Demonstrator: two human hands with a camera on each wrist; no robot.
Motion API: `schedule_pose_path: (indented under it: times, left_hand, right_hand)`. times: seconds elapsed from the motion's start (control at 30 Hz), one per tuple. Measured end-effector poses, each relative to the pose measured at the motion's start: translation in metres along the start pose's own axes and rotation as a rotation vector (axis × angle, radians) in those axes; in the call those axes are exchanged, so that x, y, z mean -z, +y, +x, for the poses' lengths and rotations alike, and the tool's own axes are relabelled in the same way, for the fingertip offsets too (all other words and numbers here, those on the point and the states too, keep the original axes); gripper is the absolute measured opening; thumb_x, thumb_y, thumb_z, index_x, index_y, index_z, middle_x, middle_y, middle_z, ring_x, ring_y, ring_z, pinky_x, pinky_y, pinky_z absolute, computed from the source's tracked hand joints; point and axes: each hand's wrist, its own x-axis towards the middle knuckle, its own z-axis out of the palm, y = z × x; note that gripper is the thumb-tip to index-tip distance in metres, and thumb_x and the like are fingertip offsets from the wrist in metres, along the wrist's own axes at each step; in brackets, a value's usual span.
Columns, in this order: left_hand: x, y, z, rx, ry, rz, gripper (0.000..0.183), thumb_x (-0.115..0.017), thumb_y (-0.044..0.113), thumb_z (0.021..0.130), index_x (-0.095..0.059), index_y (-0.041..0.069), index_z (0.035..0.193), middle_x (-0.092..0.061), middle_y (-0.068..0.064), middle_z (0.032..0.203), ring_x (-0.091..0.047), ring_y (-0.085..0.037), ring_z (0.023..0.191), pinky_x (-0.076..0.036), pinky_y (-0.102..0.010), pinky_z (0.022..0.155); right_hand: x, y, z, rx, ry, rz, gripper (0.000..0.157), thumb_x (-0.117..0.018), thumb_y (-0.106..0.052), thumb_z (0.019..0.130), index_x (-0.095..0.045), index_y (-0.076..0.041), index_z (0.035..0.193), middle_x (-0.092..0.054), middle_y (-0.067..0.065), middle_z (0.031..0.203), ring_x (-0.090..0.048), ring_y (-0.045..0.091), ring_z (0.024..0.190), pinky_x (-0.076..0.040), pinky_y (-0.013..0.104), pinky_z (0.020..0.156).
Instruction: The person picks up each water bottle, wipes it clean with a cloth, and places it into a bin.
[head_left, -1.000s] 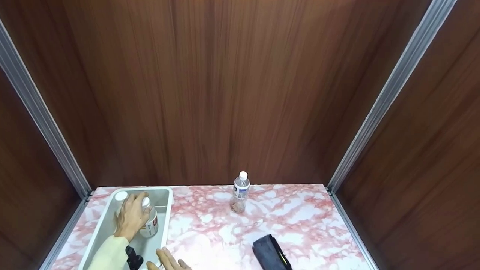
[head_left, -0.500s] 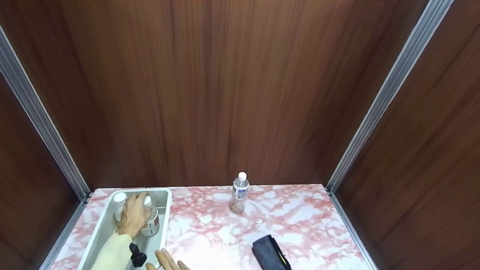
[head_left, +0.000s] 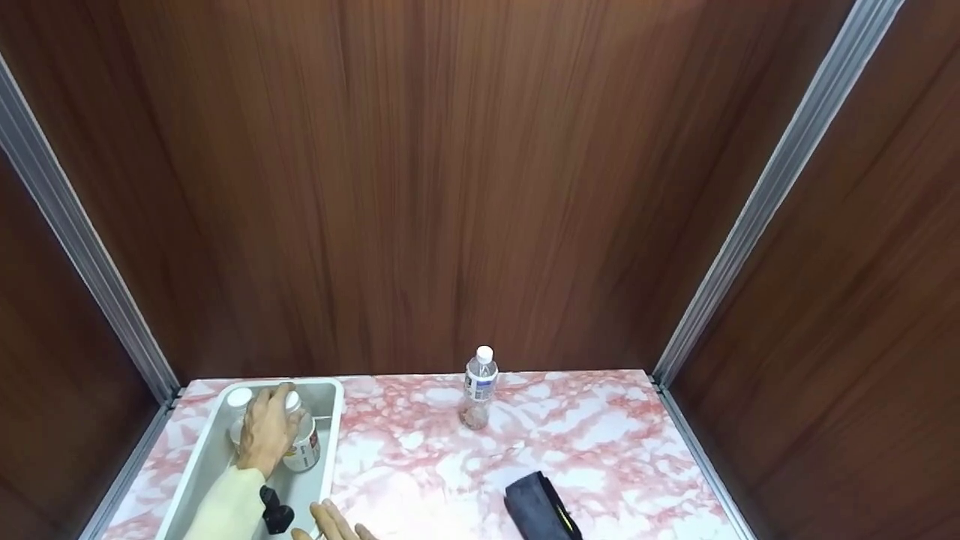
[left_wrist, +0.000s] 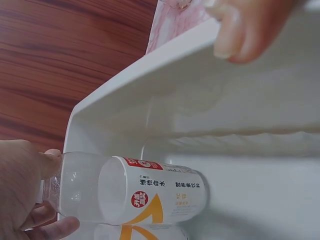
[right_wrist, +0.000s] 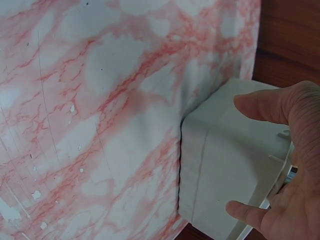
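Note:
In the head view my left hand (head_left: 266, 431) reaches down into a grey-white bin (head_left: 337, 427). It grips the neck of a clear plastic bottle (head_left: 302, 450) with a white label. In the left wrist view the thumb and fingers (left_wrist: 52, 227) lie around that bottle's neck. A second capped bottle (head_left: 239, 397) stands to the hand's left, partly hidden by it. My right hand (right_wrist: 295, 165) is at the bin's wall, its visible fingers spread and fairly straight. Its other fingers are hidden in the right wrist view, and contact with the bin is unclear.
Another clear bottle (head_left: 478, 394) with a white cap stands on the pink-marbled table (head_left: 600, 435). A dark folded case (head_left: 541, 506) lies nearer. Brown wood panels (head_left: 480, 187) enclose the table. A black object (head_left: 276, 511) shows beside the left sleeve.
The left hand shifts only slightly, with its thumb still at the right bottle's neck. The view moves a little; the right hand stays near the bin's rim.

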Motion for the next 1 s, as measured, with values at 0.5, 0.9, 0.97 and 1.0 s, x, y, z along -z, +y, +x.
schedule_pose_path:
  times: [0.5, 0.9, 0.97, 1.0]
  left_hand:
    - [0.002, -0.003, -0.001, 0.008, 0.004, 0.012, 0.051, -0.070, 0.021, 0.093, -0.052, 0.006, 0.138, -0.053, -0.033, 0.132, -0.053, -0.057, 0.120, -0.046, -0.070, 0.093]
    - [0.004, -0.004, -0.002, -0.005, -0.006, 0.020, 0.057, -0.070, 0.020, 0.093, -0.047, 0.006, 0.143, -0.050, -0.034, 0.134, -0.051, -0.058, 0.122, -0.045, -0.070, 0.095]
    - [0.004, -0.004, -0.002, -0.008, -0.003, 0.019, 0.059, -0.070, 0.020, 0.093, -0.045, 0.005, 0.144, -0.050, -0.035, 0.134, -0.051, -0.057, 0.122, -0.045, -0.069, 0.096]
    - [0.005, -0.004, -0.001, -0.011, 0.000, 0.018, 0.060, -0.070, 0.019, 0.093, -0.044, 0.005, 0.145, -0.050, -0.035, 0.134, -0.051, -0.057, 0.122, -0.045, -0.069, 0.096]
  right_hand:
    - [0.004, 0.003, -0.001, 0.001, -0.062, 0.089, 0.049, -0.023, -0.058, 0.107, -0.047, -0.042, 0.147, -0.048, -0.007, 0.156, -0.049, 0.006, 0.142, -0.059, 0.036, 0.089]
    - [-0.002, 0.002, -0.001, -0.008, -0.022, 0.078, 0.048, -0.024, -0.058, 0.107, -0.046, -0.042, 0.146, -0.049, -0.006, 0.156, -0.051, 0.006, 0.140, -0.060, 0.037, 0.086]
    - [0.000, 0.002, -0.002, -0.003, -0.047, 0.106, 0.049, -0.022, -0.059, 0.106, -0.044, -0.042, 0.148, -0.047, -0.006, 0.157, -0.050, 0.007, 0.141, -0.060, 0.037, 0.086]
    - [0.001, 0.002, -0.002, -0.003, -0.055, 0.115, 0.050, -0.021, -0.059, 0.106, -0.043, -0.042, 0.148, -0.047, -0.005, 0.157, -0.050, 0.007, 0.142, -0.060, 0.038, 0.086]
